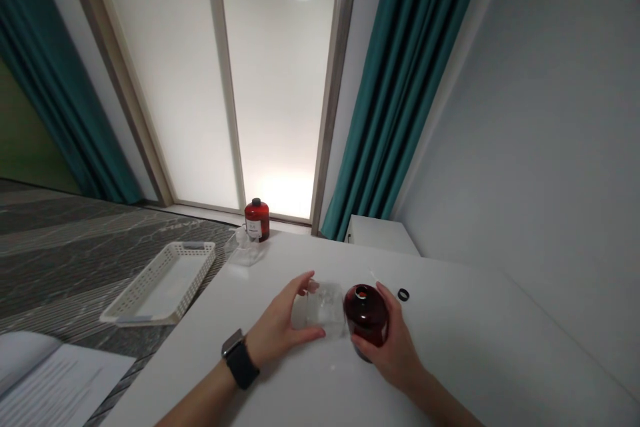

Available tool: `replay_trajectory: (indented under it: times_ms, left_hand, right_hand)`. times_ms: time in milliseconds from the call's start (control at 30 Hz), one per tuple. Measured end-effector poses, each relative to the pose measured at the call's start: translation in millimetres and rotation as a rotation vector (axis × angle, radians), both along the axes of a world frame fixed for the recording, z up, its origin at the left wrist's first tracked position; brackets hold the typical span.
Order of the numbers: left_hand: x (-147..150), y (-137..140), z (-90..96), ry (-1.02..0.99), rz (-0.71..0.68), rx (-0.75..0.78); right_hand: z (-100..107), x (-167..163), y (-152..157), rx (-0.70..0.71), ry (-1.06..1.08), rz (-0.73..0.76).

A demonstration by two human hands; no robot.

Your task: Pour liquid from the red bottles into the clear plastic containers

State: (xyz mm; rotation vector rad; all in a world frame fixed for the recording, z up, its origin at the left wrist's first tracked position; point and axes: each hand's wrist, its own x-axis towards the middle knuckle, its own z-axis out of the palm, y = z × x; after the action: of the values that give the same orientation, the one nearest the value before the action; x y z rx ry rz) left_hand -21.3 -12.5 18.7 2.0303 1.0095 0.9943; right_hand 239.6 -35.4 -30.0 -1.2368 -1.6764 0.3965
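Observation:
My right hand is wrapped around a dark red-brown bottle with no cap on its round mouth. The bottle leans slightly. Just left of it, my left hand curves its fingers and thumb around a clear see-through container, boxy in outline. Bottle and container are side by side, very close; whether they touch I cannot tell. A small black ring-like cap lies on the white table, right of my right hand.
At the table's far left corner stands another red bottle with a black cap and white label. Crumpled clear plastic lies beside it. Left of the table are a white perforated basket and open printed pages. Behind is a white cabinet.

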Motion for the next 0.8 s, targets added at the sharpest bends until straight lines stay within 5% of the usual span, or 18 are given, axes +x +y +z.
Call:
replay_trajectory:
  times_ms: [233,800]
  left_hand:
    - [-0.4,-2.5,5.2,0.030,-0.043,0.000]
    - [1.7,-1.5,0.5,0.090,-0.127,0.051]
  right_hand:
    - [5.5,6.5,-3.9,-0.033,-0.019,0.025]
    - [50.4,30.5,0.5,-0.089,-0.398,0.367]
